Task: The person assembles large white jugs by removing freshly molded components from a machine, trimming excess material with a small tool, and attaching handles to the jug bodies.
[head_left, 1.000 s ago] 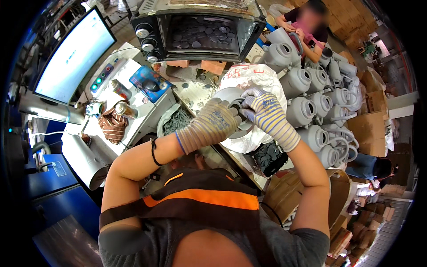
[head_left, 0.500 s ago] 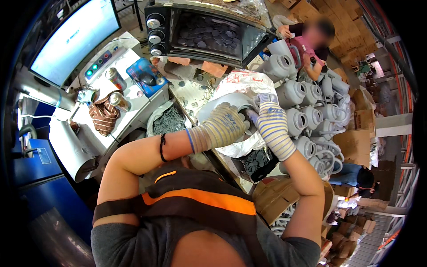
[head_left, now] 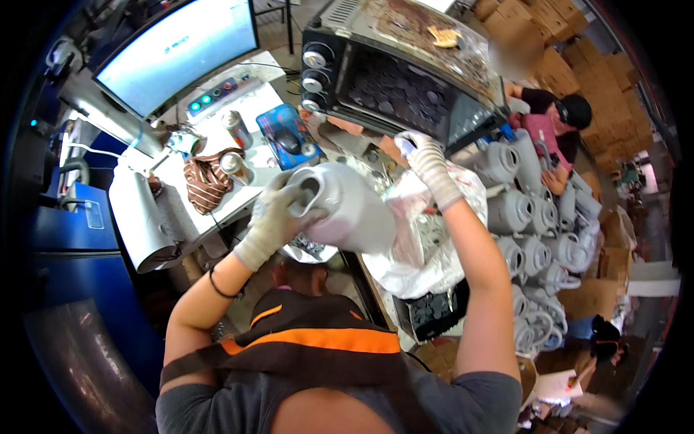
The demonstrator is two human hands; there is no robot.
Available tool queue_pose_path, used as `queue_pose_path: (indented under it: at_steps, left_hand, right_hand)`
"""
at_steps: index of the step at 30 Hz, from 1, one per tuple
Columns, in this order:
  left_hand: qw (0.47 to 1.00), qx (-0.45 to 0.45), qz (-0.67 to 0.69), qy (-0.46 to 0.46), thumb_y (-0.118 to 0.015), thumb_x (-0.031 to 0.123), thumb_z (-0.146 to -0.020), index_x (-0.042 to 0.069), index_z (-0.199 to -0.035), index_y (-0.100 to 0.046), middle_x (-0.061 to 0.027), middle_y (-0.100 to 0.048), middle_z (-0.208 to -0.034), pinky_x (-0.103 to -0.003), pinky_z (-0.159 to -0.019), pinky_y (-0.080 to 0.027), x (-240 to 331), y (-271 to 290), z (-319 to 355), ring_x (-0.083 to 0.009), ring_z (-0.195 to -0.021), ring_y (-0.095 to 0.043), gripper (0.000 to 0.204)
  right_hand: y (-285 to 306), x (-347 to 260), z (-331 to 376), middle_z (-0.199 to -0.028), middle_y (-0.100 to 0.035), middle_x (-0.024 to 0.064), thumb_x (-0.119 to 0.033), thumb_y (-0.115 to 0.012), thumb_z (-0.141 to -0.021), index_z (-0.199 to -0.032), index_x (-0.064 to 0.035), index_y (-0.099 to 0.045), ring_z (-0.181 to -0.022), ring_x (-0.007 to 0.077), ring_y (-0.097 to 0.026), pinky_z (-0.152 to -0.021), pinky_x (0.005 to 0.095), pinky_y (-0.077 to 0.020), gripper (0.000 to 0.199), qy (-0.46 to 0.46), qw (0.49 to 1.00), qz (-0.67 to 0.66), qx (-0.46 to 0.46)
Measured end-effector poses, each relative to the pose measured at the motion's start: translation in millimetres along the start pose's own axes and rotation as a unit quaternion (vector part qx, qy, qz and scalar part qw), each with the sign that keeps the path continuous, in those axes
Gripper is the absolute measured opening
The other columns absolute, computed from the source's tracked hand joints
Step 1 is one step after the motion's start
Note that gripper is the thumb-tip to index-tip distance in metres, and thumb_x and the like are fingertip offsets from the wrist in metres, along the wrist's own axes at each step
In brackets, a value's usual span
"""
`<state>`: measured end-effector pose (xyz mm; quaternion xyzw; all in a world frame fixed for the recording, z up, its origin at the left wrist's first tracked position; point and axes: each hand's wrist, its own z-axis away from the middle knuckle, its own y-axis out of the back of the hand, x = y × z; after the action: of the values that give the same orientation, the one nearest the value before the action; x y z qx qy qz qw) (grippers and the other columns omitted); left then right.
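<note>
A grey plastic canister (head_left: 350, 210) with a wide round mouth is tilted on its side over the white plastic sack. My left hand (head_left: 275, 220), in a striped work glove, is closed on its neck, with the mouth toward the left. My right hand (head_left: 426, 160), also gloved, is lifted away from the canister, just below the open front of a small oven (head_left: 405, 79). Its fingers are curled together; whatever they may hold is too small to make out. Inside the oven lie many dark round discs (head_left: 394, 87).
Several more grey canisters (head_left: 515, 211) stand at the right, near another person (head_left: 553, 130). Below the white sack (head_left: 416, 275) sits a black box of dark pieces (head_left: 436, 312). On the left are a monitor (head_left: 184, 50), a desk with spray cans (head_left: 236, 129) and a brown striped cloth (head_left: 207, 181).
My left hand has swung the canister left and turned its mouth leftward. My right hand has left the canister's mouth and moved up toward the oven. The view has shifted too.
</note>
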<state>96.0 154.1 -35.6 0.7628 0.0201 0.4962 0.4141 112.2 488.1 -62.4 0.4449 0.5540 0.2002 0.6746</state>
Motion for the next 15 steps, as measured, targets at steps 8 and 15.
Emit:
queue_pose_path:
  at_steps: [8,15]
  left_hand:
    - [0.896,0.23,0.343,0.16,-0.078,0.012,-0.071,0.002,-0.09,-0.062,-0.0125,-0.057,-0.12,-0.034,-0.093,-0.044,-46,55,63,-0.0197,-0.107,-0.054,0.027]
    - [0.916,0.189,0.317,0.157,-0.061,0.022,-0.085,-0.001,-0.117,-0.054,-0.0095,-0.062,-0.106,-0.03,-0.088,-0.048,-87,143,32,-0.0175,-0.097,-0.059,0.04]
  right_hand:
    - [-69,30,-133,-0.11,-0.063,0.0169,-0.047,-0.041,-0.091,-0.109,-0.0124,-0.063,-0.104,0.0331,-0.06,-0.09,0.0441,-0.0468,0.045,-0.147,0.954,0.262,0.01]
    - [-33,-15,-32,-0.086,-0.064,0.0043,-0.02,-0.065,-0.086,-0.103,-0.0047,-0.059,-0.062,0.0072,-0.059,-0.055,0.0216,-0.0476,0.023,-0.093,0.897,-0.428,-0.062]
